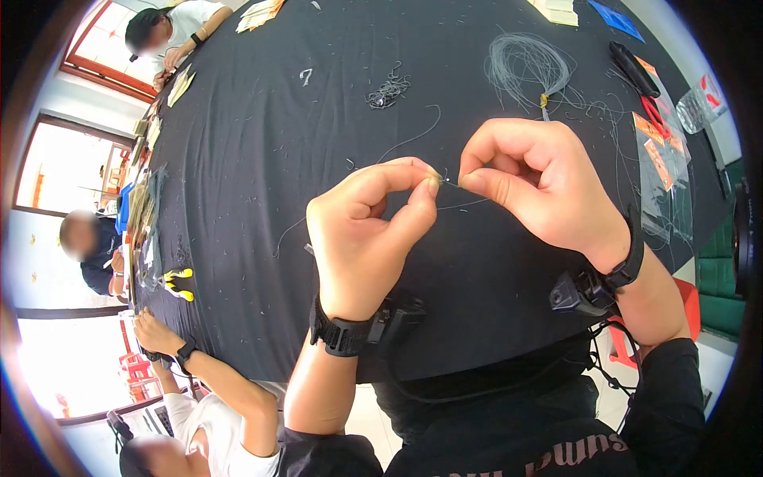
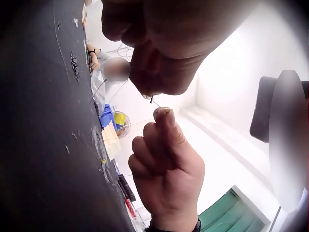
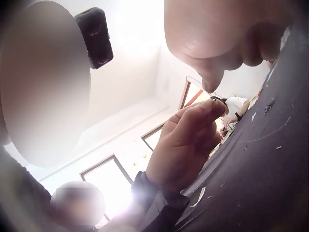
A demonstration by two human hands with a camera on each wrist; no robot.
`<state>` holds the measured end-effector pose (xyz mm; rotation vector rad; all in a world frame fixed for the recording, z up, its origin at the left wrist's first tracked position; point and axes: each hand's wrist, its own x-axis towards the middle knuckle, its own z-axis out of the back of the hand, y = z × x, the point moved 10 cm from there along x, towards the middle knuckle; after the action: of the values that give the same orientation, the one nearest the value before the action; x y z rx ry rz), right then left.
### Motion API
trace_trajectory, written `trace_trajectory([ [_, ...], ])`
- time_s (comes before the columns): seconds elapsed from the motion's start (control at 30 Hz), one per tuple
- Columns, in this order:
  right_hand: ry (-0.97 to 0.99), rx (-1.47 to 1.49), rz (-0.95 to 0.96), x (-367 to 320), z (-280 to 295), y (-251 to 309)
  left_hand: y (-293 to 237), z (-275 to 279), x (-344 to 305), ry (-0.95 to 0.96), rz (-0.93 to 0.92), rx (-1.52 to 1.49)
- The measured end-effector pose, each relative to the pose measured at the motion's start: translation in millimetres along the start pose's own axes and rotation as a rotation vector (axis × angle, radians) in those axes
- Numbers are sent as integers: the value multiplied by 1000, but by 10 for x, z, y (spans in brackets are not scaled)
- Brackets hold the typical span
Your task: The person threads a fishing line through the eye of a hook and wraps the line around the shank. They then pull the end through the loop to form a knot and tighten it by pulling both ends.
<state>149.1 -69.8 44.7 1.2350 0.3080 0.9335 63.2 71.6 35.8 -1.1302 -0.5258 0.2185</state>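
Both hands hover over the black cloth table (image 1: pixel 262 159), fingertips almost meeting. My left hand (image 1: pixel 429 184) pinches a thin grey thread (image 1: pixel 413 137) between thumb and forefinger. My right hand (image 1: pixel 469 181) pinches the same thread a few millimetres to the right, its other fingers curled. In the left wrist view a tiny dark hook-like piece (image 2: pixel 151 100) sits at the left hand's (image 2: pixel 164 53) fingertips, with the thread (image 2: pixel 158 105) running to the right hand (image 2: pixel 164 169). The right wrist view shows the left hand (image 3: pixel 188 140) pinching a small dark bit (image 3: pixel 218 99) below the right hand (image 3: pixel 217 38).
A bundle of grey thread (image 1: pixel 528 67) and a pile of small dark hooks (image 1: pixel 388 91) lie further back. Black and red tools (image 1: pixel 648 103) and plastic bags (image 1: pixel 660 159) sit at the right. Other people work along the left edge, near yellow pieces (image 1: pixel 179 285).
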Motion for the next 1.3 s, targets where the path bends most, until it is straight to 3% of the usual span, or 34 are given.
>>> trace_trajectory([
  [0.17,20,-7,-6,-1,-14,17,-31,5,-7,6,18,34],
  [0.4,27,-20,88,9,-44,66,-141,-156,-24,138,-105,132],
  [0.7,-61,57,141,37,37,51,-118,-255,-62,237,-35,-88],
  [1.0,-112,-15,-21,35,137,-36,-103,-235,-76,206,71,-293],
  [1.3,-134,23,13,34,187,42,27,-53,-26,56,136,-365],
])
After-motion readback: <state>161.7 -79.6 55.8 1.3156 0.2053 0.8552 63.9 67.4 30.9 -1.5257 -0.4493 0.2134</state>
